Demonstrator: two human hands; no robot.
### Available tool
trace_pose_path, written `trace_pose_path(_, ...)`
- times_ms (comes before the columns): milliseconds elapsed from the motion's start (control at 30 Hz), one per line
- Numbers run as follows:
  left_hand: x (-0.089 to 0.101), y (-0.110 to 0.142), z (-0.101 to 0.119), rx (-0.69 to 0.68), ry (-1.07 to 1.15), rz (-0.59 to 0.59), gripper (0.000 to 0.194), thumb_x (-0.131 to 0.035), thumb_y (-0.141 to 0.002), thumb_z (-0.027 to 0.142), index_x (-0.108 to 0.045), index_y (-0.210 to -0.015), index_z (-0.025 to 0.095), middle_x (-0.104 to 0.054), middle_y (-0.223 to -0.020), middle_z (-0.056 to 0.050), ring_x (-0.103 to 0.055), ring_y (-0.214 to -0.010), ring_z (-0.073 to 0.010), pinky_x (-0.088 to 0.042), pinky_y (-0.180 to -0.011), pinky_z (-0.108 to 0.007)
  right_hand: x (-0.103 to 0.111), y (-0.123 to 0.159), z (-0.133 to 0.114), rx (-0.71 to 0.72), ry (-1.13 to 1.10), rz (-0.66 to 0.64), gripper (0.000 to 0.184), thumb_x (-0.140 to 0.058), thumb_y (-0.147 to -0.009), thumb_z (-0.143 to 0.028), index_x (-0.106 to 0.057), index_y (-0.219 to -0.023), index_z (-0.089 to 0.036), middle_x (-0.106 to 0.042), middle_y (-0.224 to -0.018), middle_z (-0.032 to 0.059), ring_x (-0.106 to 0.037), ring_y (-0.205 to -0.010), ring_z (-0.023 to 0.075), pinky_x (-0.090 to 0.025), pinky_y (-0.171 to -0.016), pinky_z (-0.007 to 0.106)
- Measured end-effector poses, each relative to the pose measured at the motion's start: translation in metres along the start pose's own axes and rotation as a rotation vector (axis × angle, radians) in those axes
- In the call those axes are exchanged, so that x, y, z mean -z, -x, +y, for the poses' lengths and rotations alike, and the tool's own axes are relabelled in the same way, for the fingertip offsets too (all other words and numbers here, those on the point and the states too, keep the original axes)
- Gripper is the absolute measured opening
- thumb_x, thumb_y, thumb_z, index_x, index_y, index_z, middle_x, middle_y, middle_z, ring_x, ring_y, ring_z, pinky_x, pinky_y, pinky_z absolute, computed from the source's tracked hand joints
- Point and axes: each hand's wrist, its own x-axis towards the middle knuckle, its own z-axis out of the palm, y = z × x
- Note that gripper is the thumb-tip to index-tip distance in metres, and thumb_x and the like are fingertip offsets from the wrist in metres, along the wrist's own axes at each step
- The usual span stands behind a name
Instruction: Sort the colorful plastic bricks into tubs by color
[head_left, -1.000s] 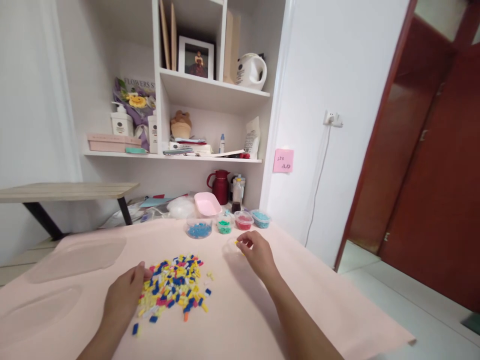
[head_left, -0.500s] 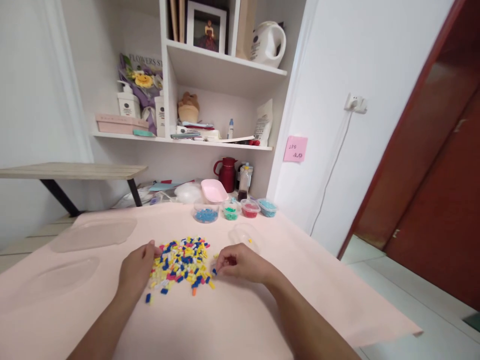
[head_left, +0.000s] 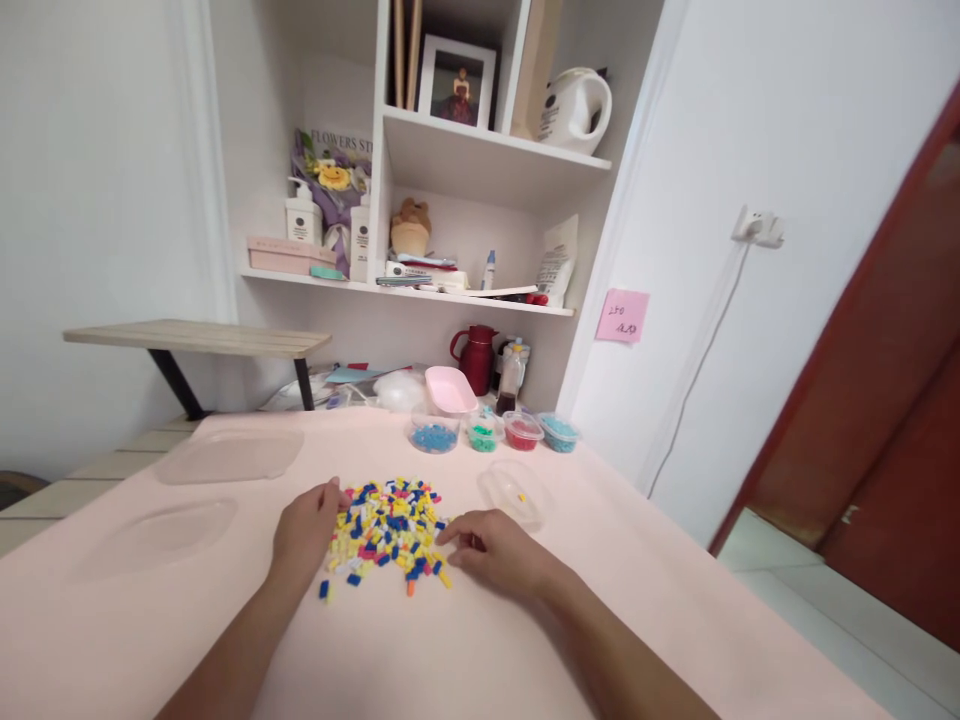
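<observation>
A pile of small yellow, blue, red and white bricks [head_left: 386, 525] lies on the pink table [head_left: 450, 640]. My left hand [head_left: 304, 530] rests against the pile's left edge, fingers curled loosely, thumb at the bricks. My right hand [head_left: 491, 550] lies at the pile's right edge, fingertips pinched low among the bricks; what they hold is too small to see. A clear empty-looking tub [head_left: 516, 492] with one or two yellow bricks stands just beyond my right hand.
Four small tubs hold sorted bricks at the back: blue [head_left: 434, 435], green [head_left: 483, 433], red [head_left: 522, 430], light blue [head_left: 559, 432]. Two clear lids [head_left: 229, 457] lie at the left. A pink dish [head_left: 448, 389], red jug [head_left: 478, 358] and shelves stand behind. The table edge drops off at right.
My right hand came back from the clear tub to the pile's right edge. The left hand stayed at the pile. The view shifted right and down.
</observation>
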Motion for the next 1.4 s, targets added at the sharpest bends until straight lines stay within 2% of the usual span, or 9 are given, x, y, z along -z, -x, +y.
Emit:
trace_pose_path(233,0.0,0.002,0.001,-0.007,-0.005,0.001,0.042,-0.037,-0.084,0.047,-0.067,-0.066,0.023,-0.076,-0.082,-0.007,-0.068,-0.083,-0.0262,-0.045,-0.073,-0.033,-0.009,-0.003,-0.001,0.052,0.032,0.019,0.032,-0.058,-0.076,-0.015,-0.075,-0.1,-0.028,-0.069,-0.085,0.0006,-0.06,-0.072,0.0142,-0.042,-0.067,0.023)
trace_pose_path(433,0.0,0.001,0.001,0.005,0.001,-0.004,0.041,-0.038,-0.083,0.047,-0.068,-0.066,0.023,-0.076,-0.083,-0.006,-0.068,-0.084,-0.0254,-0.045,-0.073,-0.033,-0.008,-0.002,-0.006,-0.02,-0.017,0.015,0.028,-0.057,-0.072,-0.012,-0.071,-0.094,-0.024,-0.059,-0.065,-0.0052,-0.051,-0.059,0.0102,-0.035,-0.056,0.02)
trace_pose_path(700,0.001,-0.001,0.001,0.01,-0.006,-0.005,0.042,-0.038,-0.082,0.048,-0.068,-0.066,0.023,-0.077,-0.082,-0.007,-0.068,-0.084,-0.027,-0.046,-0.074,-0.034,-0.005,-0.001,-0.01,-0.053,-0.072,0.039,0.012,-0.061,-0.07,-0.014,-0.063,-0.08,-0.022,-0.057,-0.065,-0.0061,-0.05,-0.059,0.0095,-0.033,-0.053,0.018)
trace_pose_path(833,0.003,-0.001,0.002,0.009,-0.014,-0.006,0.042,-0.039,-0.079,0.049,-0.068,-0.065,0.023,-0.077,-0.083,-0.006,-0.068,-0.085,-0.0275,-0.047,-0.074,-0.034,0.016,-0.002,-0.009,-0.014,-0.159,0.184,0.007,-0.063,-0.074,-0.021,-0.061,-0.08,-0.021,-0.056,-0.066,-0.0052,-0.047,-0.058,0.01,-0.034,-0.054,0.019)
trace_pose_path(1000,0.005,-0.003,0.004,0.016,-0.032,-0.002,0.041,-0.04,-0.076,0.05,-0.068,-0.062,0.024,-0.077,-0.079,-0.005,-0.068,-0.082,-0.0278,-0.047,-0.072,-0.034,0.051,0.003,0.008,-0.064,-0.235,0.634,0.016,-0.06,-0.079,-0.035,-0.059,-0.086,-0.021,-0.052,-0.067,-0.0032,-0.044,-0.056,0.0119,-0.037,-0.053,0.022)
trace_pose_path(1100,0.006,-0.005,0.004,0.022,-0.041,-0.008,0.041,-0.039,-0.077,0.05,-0.068,-0.062,0.025,-0.077,-0.079,-0.005,-0.068,-0.083,-0.0284,-0.047,-0.072,-0.034,0.062,0.007,0.021,-0.173,-0.157,0.793,0.02,-0.057,-0.081,-0.04,-0.059,-0.088,-0.021,-0.051,-0.066,-0.0026,-0.046,-0.057,0.0136,-0.04,-0.055,0.025)
trace_pose_path(1233,0.007,-0.006,0.002,0.032,-0.05,-0.018,0.04,-0.04,-0.077,0.05,-0.068,-0.063,0.025,-0.077,-0.081,-0.004,-0.067,-0.084,-0.0282,-0.046,-0.072,-0.034,0.062,0.008,0.027,-0.261,-0.135,0.84,0.024,-0.053,-0.083,-0.04,-0.06,-0.096,-0.022,-0.053,-0.071,-0.0013,-0.048,-0.057,0.0143,-0.041,-0.054,0.025)
trace_pose_path(1333,0.006,-0.006,0.003,0.032,-0.041,-0.009,0.039,-0.041,-0.077,0.049,-0.069,-0.063,0.025,-0.077,-0.081,-0.004,-0.068,-0.084,-0.0283,-0.046,-0.072,-0.034,0.056,0.006,0.022,-0.186,-0.173,0.836,0.024,-0.053,-0.083,-0.04,-0.062,-0.095,-0.021,-0.053,-0.069,-0.0014,-0.047,-0.057,0.0135,-0.041,-0.055,0.025)
trace_pose_path(1400,0.005,-0.005,0.003,0.03,-0.024,0.0,0.039,-0.041,-0.077,0.048,-0.068,-0.063,0.025,-0.077,-0.08,-0.005,-0.068,-0.084,-0.0282,-0.047,-0.072,-0.034,0.049,0.004,0.016,-0.124,-0.216,0.748,0.021,-0.053,-0.083,-0.038,-0.063,-0.09,-0.02,-0.052,-0.066,-0.002,-0.045,-0.056,0.0126,-0.04,-0.053,0.023)
